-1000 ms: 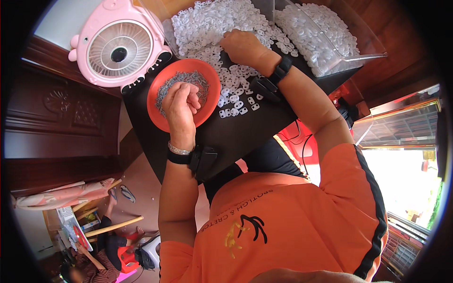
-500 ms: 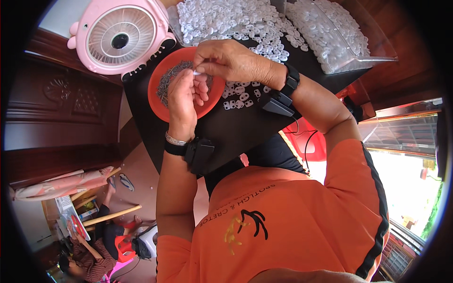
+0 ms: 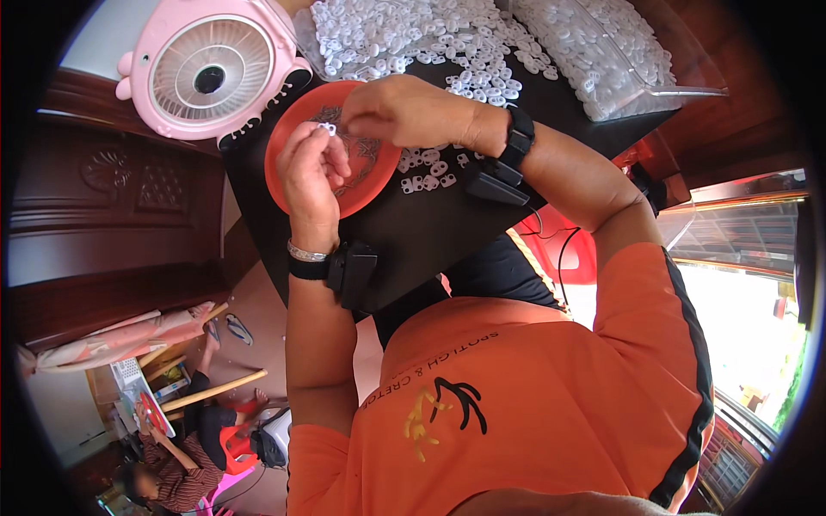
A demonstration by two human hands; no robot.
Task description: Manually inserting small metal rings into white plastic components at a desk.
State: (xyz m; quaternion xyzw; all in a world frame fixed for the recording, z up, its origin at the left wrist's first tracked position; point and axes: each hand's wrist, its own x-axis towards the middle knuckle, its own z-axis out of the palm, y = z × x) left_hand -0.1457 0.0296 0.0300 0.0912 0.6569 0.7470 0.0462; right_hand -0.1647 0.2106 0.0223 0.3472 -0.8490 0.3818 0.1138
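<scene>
Your L hand (image 3: 308, 176) pinches a white plastic clip (image 3: 327, 128), prob. light, stiff; grip its rim. R hand (image 3: 406, 110) curled, can't tell if holding.

A second ago the right hand (image 3: 400, 112) was at the white pile (image 3: 387, 34); now it is above the bowl (image 3: 379, 176), just beside the left hand (image 3: 310, 168). Half a second ago a white piece (image 3: 327, 128) showed where both hands' fingertips met; now it sits at the left fingertips, the right ones slightly apart from it. The left hand has shifted a little leftward over the bowl.
</scene>
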